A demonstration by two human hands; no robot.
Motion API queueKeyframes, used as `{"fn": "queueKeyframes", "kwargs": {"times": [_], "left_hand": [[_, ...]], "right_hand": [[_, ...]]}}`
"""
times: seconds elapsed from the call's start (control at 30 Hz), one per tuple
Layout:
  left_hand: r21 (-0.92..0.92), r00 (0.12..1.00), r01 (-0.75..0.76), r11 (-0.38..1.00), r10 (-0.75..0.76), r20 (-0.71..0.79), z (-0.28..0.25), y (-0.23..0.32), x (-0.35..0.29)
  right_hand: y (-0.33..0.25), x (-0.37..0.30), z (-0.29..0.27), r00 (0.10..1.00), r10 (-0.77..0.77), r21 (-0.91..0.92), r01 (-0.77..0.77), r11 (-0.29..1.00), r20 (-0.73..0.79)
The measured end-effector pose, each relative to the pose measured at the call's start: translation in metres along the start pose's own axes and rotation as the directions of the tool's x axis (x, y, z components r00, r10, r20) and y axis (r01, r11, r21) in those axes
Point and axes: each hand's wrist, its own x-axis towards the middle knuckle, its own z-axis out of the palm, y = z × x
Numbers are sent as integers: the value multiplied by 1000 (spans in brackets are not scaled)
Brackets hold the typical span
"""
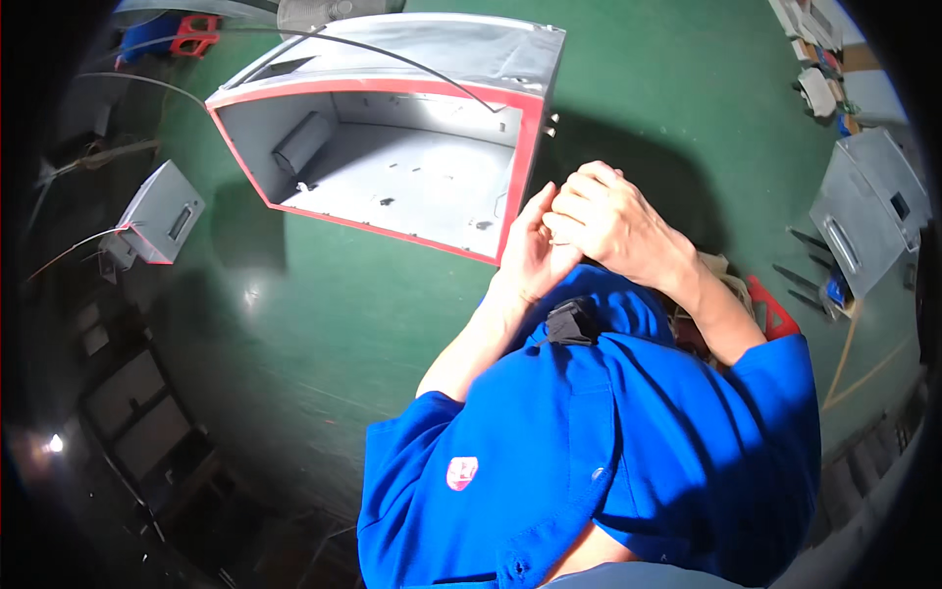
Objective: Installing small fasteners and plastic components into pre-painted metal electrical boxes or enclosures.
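Observation:
Both of my hands are brought together in front of my body, just right of a big grey metal cabinet (432,157) with red edging round its open front. My left hand (531,253) is closed and palm up, its fingers largely covered by the other hand. Over it curls my right hand (616,224), fingers bent and pressed against the left. Whatever lies between them, if anything, is hidden. The cabinet's inside is pale grey, with small holes and a rolled or tube-like piece (304,144) at its left wall.
A dark thin cable (392,51) arches over the cabinet's top. A smaller grey box (167,214) stands at the left on the green floor (363,314). Another grey metal box (868,206) is at the far right. Near my right elbow is a red stool-like piece (772,312).

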Motion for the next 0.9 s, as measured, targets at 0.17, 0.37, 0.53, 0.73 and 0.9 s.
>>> {"fn": "queueKeyframes", "kwargs": {"times": [0.17, 0.37, 0.53, 0.73, 0.9], "left_hand": [[-90, 972, -42, 995, 62, 227, -29, -2, 20], [-94, 983, -93, 991, 106, 152, 7, -7, 38], [-210, 976, -123, 970, 157, 150, 2, -11, 45], [-186, 968, -177, 966, 205, 142, 7, -18, 51], [-246, 959, -205, 947, 245, 144, 2, -29, 49]], "right_hand": [[30, 16, -11, 998, 59, 231, -60, 971, 10], [96, 59, -15, 796, 580, 702, -311, 640, -175], [115, 65, 3, 854, 518, 734, -320, 599, -50], [123, 63, -5, 888, 460, 700, -341, 628, 20], [122, 60, -3, 927, 371, 685, -238, 689, -52]]}}
